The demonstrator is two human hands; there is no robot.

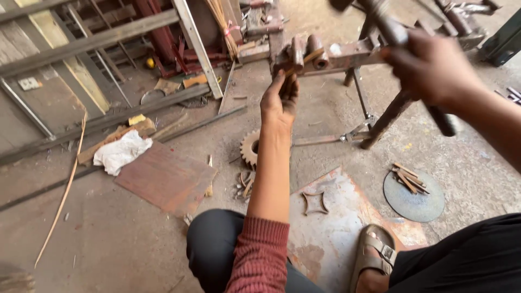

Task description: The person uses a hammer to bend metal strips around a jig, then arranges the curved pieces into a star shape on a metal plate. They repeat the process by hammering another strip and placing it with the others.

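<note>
Thin metal strip (304,58) across jig; hammer (404,51), blurred, raised.

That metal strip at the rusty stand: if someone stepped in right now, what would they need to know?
Left hand: fingers hold a thin metal strip up against the rollers of the rusty stand.
Right hand: gripping a dark hammer handle, raised; the head is blurred.
Nearby on the floor: a toothed gear, a round disc carrying short metal pieces, a four-pointed cut-out on the rusty sheet.
Done: strip is set in place.
Left: whether any blow has landed cannot be told.
</note>
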